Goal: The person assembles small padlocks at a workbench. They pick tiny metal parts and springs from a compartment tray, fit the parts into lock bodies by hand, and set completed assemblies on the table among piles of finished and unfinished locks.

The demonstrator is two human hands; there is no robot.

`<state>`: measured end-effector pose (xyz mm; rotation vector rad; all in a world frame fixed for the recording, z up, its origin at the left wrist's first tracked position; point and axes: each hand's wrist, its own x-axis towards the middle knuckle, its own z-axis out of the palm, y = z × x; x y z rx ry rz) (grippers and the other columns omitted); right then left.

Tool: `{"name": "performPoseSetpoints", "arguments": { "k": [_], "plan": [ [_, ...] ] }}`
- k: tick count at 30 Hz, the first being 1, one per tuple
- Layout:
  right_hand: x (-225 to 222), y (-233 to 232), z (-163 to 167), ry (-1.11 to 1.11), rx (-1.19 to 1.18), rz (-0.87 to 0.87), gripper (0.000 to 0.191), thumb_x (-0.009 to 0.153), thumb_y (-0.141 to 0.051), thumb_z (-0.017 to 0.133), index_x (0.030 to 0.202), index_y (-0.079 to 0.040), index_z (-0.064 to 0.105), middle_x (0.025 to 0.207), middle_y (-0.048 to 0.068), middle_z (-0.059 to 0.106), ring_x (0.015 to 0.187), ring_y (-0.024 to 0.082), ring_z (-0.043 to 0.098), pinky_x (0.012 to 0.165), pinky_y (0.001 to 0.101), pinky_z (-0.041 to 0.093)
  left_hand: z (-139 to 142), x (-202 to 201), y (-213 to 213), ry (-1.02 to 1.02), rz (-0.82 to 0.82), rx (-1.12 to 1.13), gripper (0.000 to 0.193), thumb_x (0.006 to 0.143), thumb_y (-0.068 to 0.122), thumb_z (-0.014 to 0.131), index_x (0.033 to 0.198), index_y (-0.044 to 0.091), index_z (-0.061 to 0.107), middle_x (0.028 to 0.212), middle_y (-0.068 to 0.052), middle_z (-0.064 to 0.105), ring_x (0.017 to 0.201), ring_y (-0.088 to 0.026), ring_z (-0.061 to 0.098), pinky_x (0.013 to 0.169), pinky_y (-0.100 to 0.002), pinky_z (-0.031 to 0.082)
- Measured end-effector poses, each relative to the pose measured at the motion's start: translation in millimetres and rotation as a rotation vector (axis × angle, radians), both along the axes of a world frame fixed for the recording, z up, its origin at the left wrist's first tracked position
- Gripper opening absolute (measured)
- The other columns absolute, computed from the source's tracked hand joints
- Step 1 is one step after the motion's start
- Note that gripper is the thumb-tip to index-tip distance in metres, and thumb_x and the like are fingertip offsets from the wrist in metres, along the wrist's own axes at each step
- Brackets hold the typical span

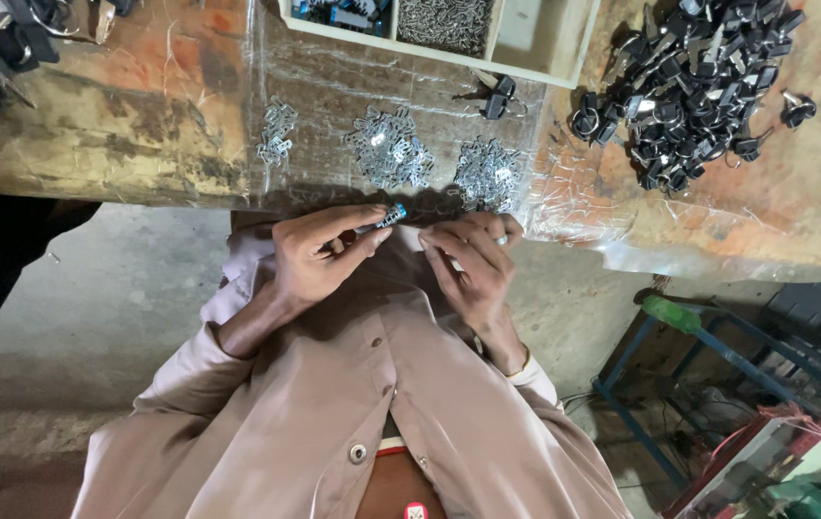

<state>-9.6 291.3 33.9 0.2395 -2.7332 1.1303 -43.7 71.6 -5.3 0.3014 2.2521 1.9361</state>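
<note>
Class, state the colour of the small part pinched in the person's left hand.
Blue and silvery, small part; head view shows it best.

A worn brown tabletop (141, 125) with clear plastic sheet (564, 207) over its edge. Below, a grey concrete floor (93, 317) and a blue metal frame (680, 370).

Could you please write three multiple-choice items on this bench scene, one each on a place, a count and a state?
1. Where is the big pile of black parts?
A. on the bench's far right
B. on the floor
C. in the tray

2. How many heaps of small metal pieces lie on the plastic sheet?
A. one
B. three
C. six

3. What is the left hand doing?
A. lying flat
B. pinching a small blue-tipped piece
C. gripping the tray

Answers: 1 A, it lies on the bench right of the tray. 2 B, heaps. 3 B, thumb and forefinger close on it beside the right hand.
</note>
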Motion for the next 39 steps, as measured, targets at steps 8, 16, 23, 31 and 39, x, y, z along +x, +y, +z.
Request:
{"name": "performPoseSetpoints", "arguments": {
  "k": [8,16,23,31,39],
  "plan": [
    [-14.4,-26.4,7.5,-0.067,-0.234,-0.075,0.025,0.086,-0.001,0.081,0.109,-0.006,0.072,0.1,0.004,0.074,0.094,0.018,0.064,0.1,0.0351,0.034,-0.7,-0.9,-3.5,0.03,-0.017,-0.045,0.03,0.09,0.003,0.083,0.119,0.005,0.075,0.119,-0.009,0.077,0.081,-0.01,0.075,0.056,-0.023,0.055],
    [-9.2,-28.9,1.2,-0.114,-0.129,-0.101,0.035,0.085,-0.009,0.085,0.116,-0.008,0.07,0.097,0.0,0.077,0.09,0.013,0.065,0.098,0.033,0.037,5.0,-2.0,-6.9,0.116,-0.091,-0.135,0.029,0.09,0.001,0.08,0.118,0.006,0.076,0.121,-0.009,0.077,0.089,-0.016,0.078,0.063,-0.025,0.059],
    [-11.3,-11.0,11.4,-0.298,-0.121,-0.119,0.021,0.092,-0.014,0.084,0.112,-0.02,0.084,0.104,0.001,0.067,0.097,0.02,0.063,0.083,0.0295,0.048,4.8,-2.5,-4.2,0.23,-0.045,-0.128,0.022,0.092,0.004,0.083,0.114,0.004,0.076,0.116,-0.008,0.077,0.091,-0.017,0.078,0.071,-0.026,0.062],
    [-7.4,7.5,13.4,0.119,0.379,0.049,0.029,0.082,-0.013,0.082,0.111,-0.018,0.078,0.116,0.002,0.066,0.111,0.027,0.057,0.106,0.049,0.029,3.6,1.2,-6.5,-0.01,0.059,0.048,0.024,0.09,-0.001,0.083,0.113,0.0,0.075,0.115,-0.013,0.077,0.08,-0.012,0.078,0.056,-0.021,0.056],
    [-6.4,-18.5,-1.7,0.026,-0.127,0.037,0.022,0.085,0.002,0.081,0.104,-0.007,0.075,0.105,0.005,0.075,0.099,0.022,0.069,0.1,0.0341,0.038,5.7,-0.9,-13.3,-0.035,0.047,0.035,0.026,0.093,-0.002,0.081,0.118,0.0,0.074,0.119,-0.014,0.076,0.088,-0.015,0.078,0.065,-0.022,0.063]
  ]
}}
